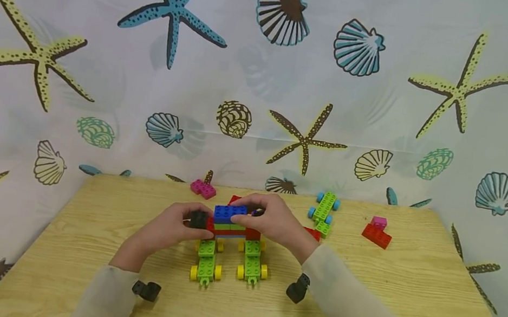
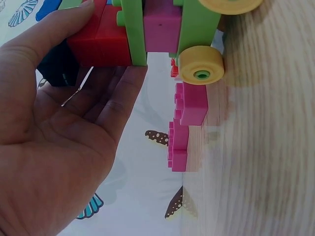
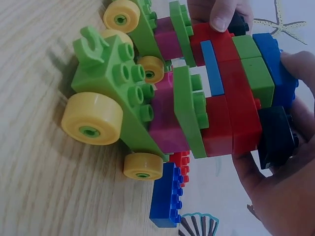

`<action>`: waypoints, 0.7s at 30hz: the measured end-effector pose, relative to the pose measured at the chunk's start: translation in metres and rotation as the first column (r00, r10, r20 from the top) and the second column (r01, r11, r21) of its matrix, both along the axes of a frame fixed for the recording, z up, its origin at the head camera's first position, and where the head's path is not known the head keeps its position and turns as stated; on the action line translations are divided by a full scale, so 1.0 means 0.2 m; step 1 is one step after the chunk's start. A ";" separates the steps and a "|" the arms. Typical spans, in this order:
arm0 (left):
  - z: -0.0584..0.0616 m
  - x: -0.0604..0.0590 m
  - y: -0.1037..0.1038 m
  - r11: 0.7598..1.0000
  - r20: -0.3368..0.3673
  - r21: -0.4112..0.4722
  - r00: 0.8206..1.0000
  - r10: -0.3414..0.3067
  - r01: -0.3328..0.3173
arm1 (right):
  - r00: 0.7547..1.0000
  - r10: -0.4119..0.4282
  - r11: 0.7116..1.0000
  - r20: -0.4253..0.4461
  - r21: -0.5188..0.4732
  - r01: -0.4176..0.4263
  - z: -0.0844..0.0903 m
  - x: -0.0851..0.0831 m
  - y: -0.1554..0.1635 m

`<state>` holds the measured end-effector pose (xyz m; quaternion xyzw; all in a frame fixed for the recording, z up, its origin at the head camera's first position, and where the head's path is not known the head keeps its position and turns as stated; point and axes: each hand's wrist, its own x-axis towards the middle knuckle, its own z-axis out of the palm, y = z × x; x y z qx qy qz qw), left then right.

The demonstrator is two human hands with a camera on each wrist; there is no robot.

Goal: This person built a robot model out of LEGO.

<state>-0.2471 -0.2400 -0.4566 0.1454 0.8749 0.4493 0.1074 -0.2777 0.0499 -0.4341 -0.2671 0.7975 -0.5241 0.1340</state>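
Observation:
A toy-brick build stands on two green wheeled bases with yellow wheels. Pink bricks and thin green bricks rise from the bases to a red brick span. Above that are green bricks, with a blue brick on top and a black brick at the right end. My left hand grips the red left end beside another black brick, thumb in front and fingers behind. My right hand pinches the blue brick, thumb on its near side.
Pink bricks lie at the back left of the wooden table. Behind the right hand are a green wheeled base with blue wheels and a red brick. Farther right sits a red brick against a pink one.

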 end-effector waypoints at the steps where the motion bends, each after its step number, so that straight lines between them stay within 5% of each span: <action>1: 0.00 0.00 0.00 1.000 0.000 -0.002 1.000 -0.001 0.001 | 1.000 -0.003 1.000 -0.003 0.003 0.003 0.00 0.00 0.00; 21: -0.02 0.00 -0.01 0.999 0.003 -0.027 1.000 0.023 -0.023 | 1.000 -0.007 0.999 -0.014 0.032 0.008 0.01 0.03 0.00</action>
